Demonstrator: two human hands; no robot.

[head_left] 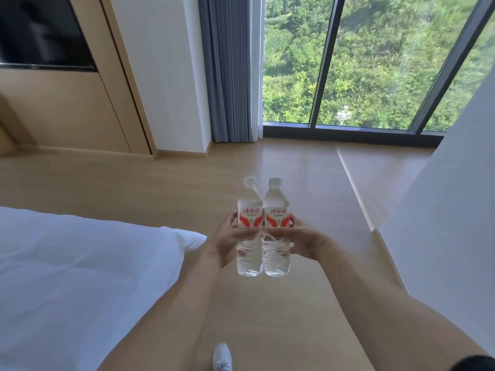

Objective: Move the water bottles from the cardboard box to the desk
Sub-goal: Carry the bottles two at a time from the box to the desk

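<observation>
Two clear water bottles with white caps and red-and-white labels are held upright side by side in front of me, above the wooden floor. My left hand [227, 241] grips the left bottle [249, 207] around its middle. My right hand [297, 238] grips the right bottle [276, 207] the same way. The bottles touch each other. No cardboard box and no desk are in view.
A bed with white bedding [80, 277] fills the lower left. A white wall [442, 223] rises at the right. Ahead are a floor-to-ceiling window [361, 62], a grey curtain [230, 76] and wooden wall panels with a dark screen [42, 33]. My white shoe [221, 356] is below.
</observation>
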